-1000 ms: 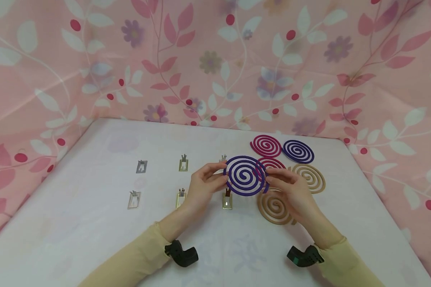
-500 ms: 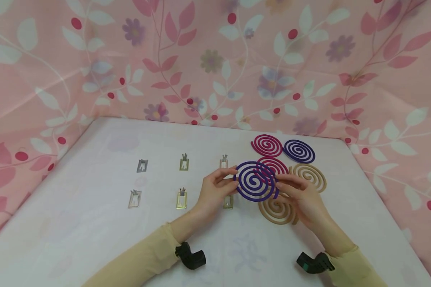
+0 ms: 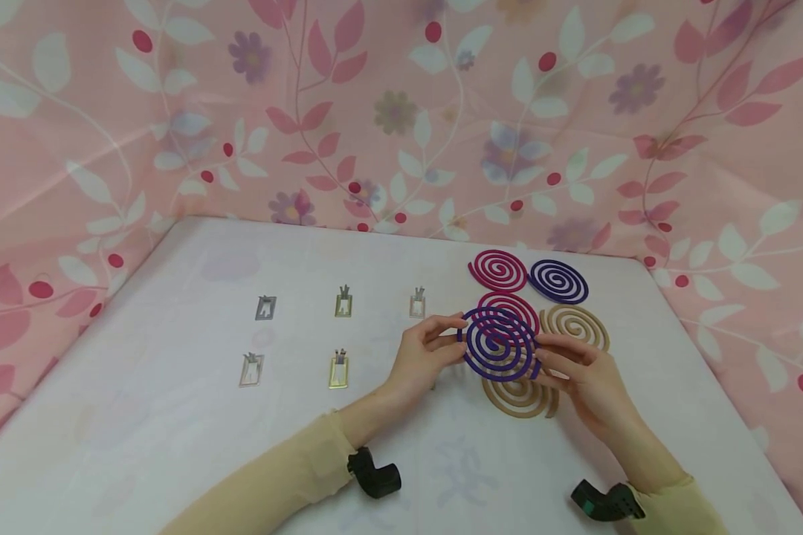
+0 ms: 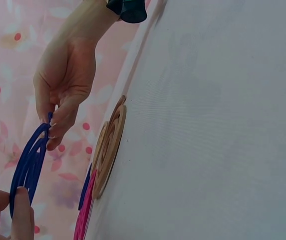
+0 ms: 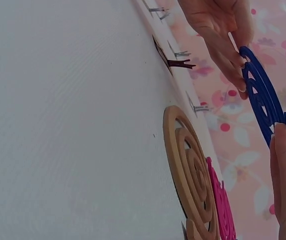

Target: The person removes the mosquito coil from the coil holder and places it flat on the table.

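A blue mosquito coil (image 3: 494, 345) is held up between both hands, above the table. My left hand (image 3: 427, 358) pinches its left edge between thumb and fingers. At the opposite edge, near the coil's outer end, my right hand (image 3: 585, 375) pinches it likewise. Seen edge-on in the right wrist view, the coil (image 5: 263, 82) stands tilted and apart from the table. Below and behind it in the head view lie a pink coil (image 3: 507, 296) and a tan coil (image 3: 520, 412), both partly covered by it.
Further back lie another pink coil (image 3: 498, 270), a blue coil (image 3: 558, 281) and a tan coil (image 3: 575, 327). Several small metal coil stands (image 3: 338, 384) with upright prongs sit in two rows at left and centre. One is mostly hidden by my left hand. A floral cloth (image 3: 395, 178) hangs behind.
Both hands have carried the blue coil to the right and slightly nearer, from beside the stands to over the pink and tan coils. The grip on both edges stays.
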Available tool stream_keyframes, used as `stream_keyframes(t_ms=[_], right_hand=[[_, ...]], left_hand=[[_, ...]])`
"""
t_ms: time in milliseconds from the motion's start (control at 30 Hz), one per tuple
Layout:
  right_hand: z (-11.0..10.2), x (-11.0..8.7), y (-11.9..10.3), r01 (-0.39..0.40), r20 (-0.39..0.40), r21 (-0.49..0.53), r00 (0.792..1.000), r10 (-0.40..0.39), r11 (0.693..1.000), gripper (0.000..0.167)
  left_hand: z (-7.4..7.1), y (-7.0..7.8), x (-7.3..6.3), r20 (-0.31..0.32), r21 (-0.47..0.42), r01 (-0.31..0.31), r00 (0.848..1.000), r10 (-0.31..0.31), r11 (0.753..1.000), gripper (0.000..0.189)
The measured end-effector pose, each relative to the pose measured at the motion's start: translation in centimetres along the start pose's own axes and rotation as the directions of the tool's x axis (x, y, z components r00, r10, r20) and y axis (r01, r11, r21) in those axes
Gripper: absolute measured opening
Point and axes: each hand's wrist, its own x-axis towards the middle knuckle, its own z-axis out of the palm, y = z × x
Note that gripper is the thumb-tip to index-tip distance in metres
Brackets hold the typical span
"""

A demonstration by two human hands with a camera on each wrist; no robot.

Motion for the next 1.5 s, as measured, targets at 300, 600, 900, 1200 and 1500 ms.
stream_keyframes(t_ms=[300,600,900,1200,1500], right_hand=[[-1.6,-0.6,-0.1,0.009,-0.019,0.03,1.0,-0.009,1.0,0.023],[-3.5,-1.0,-0.2,0.025,-0.004,-0.008,1.0,-0.025,1.0,0.027],[-5.8,-1.0,-0.4,-0.038,-0.006,-0.13,0.999,0.038,0.991,0.03],[-8.2,-1.0,-0.4,-0.035,-0.008,-0.211,0.999,0.034,0.977,0.027],[-10.0,-1.2,-0.3,-0.021,-0.01,-0.238,1.0,0.019,0.971,0.028]], left_hand=[[1.4,-1.1,0.9,0.027,-0.001,0.002,1.0,-0.002,1.0,0.033],[3.2,-2.0,1.4,0.008,0.02,0.02,1.0,-0.02,1.0,0.032],[4.9,-2.5,1.9,0.007,0.013,0.019,1.0,-0.019,1.0,0.034],[6.5,-3.3,2.4,0.025,0.046,0.049,0.998,-0.05,0.998,0.033],[8.4,-3.7,3.0,0.022,0.091,0.043,0.999,-0.045,0.995,0.034]])
